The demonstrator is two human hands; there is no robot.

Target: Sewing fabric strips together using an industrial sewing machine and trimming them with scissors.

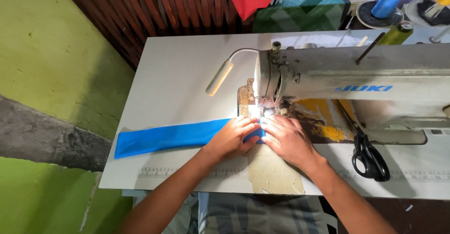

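Fingers of both hands, left [233,138] and right [286,138], lay flat, pinning blue strip [164,138] at the needle [260,108]; seemingly mid-seam; feeding straight demanded steady, even guidance.

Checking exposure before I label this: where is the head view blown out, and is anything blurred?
Head view: the machine's lamp blows out the needle area just above the blue fabric strip; left hand and right hand look sharp; table is evenly lit, with straight edges bowing slightly near the frame borders.
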